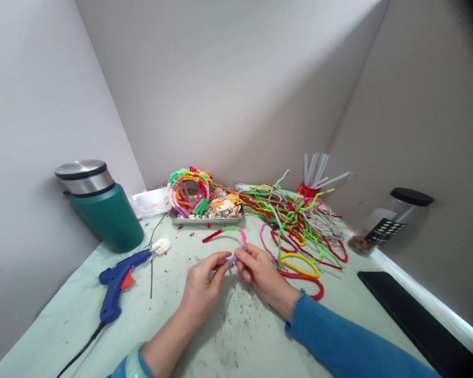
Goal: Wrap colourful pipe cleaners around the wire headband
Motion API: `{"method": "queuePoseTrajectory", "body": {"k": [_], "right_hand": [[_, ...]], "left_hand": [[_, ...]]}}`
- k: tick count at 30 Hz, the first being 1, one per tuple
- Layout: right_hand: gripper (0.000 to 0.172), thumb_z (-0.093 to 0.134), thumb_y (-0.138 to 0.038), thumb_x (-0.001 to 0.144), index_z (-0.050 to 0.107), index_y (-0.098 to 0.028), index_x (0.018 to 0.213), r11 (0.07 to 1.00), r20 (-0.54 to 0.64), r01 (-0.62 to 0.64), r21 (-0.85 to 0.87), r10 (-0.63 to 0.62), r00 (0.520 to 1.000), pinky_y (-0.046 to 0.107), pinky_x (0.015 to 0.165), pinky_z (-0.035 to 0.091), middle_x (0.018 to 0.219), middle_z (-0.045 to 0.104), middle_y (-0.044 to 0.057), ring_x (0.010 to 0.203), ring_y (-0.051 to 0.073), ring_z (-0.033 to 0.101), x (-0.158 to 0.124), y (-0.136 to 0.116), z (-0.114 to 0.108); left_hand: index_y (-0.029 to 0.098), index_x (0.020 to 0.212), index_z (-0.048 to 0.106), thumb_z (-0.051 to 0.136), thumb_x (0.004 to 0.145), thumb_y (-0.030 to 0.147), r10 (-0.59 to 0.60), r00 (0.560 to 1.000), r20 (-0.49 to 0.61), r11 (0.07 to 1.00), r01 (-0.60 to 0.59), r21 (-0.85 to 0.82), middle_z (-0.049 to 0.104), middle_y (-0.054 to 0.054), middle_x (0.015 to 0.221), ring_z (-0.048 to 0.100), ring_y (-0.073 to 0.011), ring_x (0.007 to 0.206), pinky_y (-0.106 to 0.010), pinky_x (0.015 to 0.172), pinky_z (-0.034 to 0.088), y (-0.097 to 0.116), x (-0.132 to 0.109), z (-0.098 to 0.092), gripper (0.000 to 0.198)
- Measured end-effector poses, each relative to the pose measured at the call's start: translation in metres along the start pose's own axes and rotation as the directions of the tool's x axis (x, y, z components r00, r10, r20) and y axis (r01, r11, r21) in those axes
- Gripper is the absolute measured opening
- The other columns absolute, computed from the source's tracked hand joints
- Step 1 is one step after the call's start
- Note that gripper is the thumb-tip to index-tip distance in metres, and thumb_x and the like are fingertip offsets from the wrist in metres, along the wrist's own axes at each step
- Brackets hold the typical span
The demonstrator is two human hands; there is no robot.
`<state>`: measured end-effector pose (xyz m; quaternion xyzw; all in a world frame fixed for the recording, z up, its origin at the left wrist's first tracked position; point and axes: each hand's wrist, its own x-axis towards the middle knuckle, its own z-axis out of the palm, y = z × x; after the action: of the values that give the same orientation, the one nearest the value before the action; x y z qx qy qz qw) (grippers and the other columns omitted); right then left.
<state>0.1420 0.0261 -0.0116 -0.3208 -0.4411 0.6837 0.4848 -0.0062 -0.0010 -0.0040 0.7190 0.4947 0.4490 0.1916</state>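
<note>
Between my two hands is a curved headband (230, 229) wrapped in fuzzy pipe cleaner, with red, green, pink and purple sections. Its red end points left, above the table. My right hand (258, 270) pinches the purple section between thumb and fingers. Close beside it, my left hand (207, 278) has its thumb and fingertips closed on the purple wrapping near the lower end. The fingers partly hide that end. Several finished wrapped bands (173, 191) stand in a metal tray (205, 221) behind my hands.
At left are a blue glue gun (116, 286), a shell (161, 245) and a green bottle (102, 215). Loose pipe cleaners (291, 210) and red-handled scissors (319, 289) lie at right. Glue sticks (317, 168), a clear jar (390, 220) and a black slab (410, 315) are farther right.
</note>
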Motion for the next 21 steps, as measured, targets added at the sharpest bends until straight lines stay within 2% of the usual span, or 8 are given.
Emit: {"method": "queuePoseTrajectory", "body": {"k": [5,11,16,21], "right_hand": [[0.027,0.060,-0.040,0.077,0.048,-0.017,0.067,1.000,0.010,0.017,-0.023,-0.017,1.000,0.019,0.040,0.023,0.052,0.048,-0.006,0.038,0.004,0.034,-0.0003,-0.0002,0.0000],[0.028,0.061,-0.042,0.074,0.049,-0.017,0.069,1.000,-0.009,-0.001,-0.005,0.001,1.000,0.018,0.039,0.023,0.053,0.050,-0.006,0.037,0.004,0.033,-0.0002,-0.0009,-0.0002],[0.026,0.061,-0.040,0.075,0.049,-0.017,0.069,1.000,0.002,0.006,0.003,-0.006,1.000,0.018,0.039,0.023,0.053,0.050,-0.006,0.037,0.003,0.034,-0.0008,-0.0003,-0.0004],[0.025,0.061,-0.037,0.076,0.048,-0.017,0.068,1.000,0.009,0.015,-0.011,-0.014,1.000,0.019,0.039,0.022,0.053,0.051,-0.006,0.037,0.003,0.034,-0.0008,0.0005,0.0000]], "left_hand": [[0.018,0.096,0.059,0.048,0.083,0.018,-0.045,0.996,0.077,0.991,0.054,-0.123,0.069,-0.002,0.083,0.064,-0.0135,0.075,-0.024,0.070,0.050,0.0027,0.0018,-0.0019,0.017],[0.019,0.093,0.060,0.050,0.081,0.020,-0.006,0.998,0.063,1.000,0.007,-0.016,0.069,-0.003,0.086,0.063,-0.0154,0.078,-0.026,0.070,0.048,0.0053,0.0017,-0.0019,0.016],[0.018,0.083,0.062,0.050,0.082,0.024,-0.021,0.999,0.036,0.999,0.020,0.032,0.069,-0.001,0.076,0.062,-0.0137,0.068,-0.023,0.063,0.046,0.0066,0.0016,-0.0029,0.014],[0.019,0.078,0.062,0.048,0.083,0.024,-0.061,0.996,0.067,0.994,0.055,0.092,0.067,0.000,0.069,0.059,-0.0129,0.063,-0.022,0.060,0.043,0.0055,0.0027,-0.0031,0.016]]}}
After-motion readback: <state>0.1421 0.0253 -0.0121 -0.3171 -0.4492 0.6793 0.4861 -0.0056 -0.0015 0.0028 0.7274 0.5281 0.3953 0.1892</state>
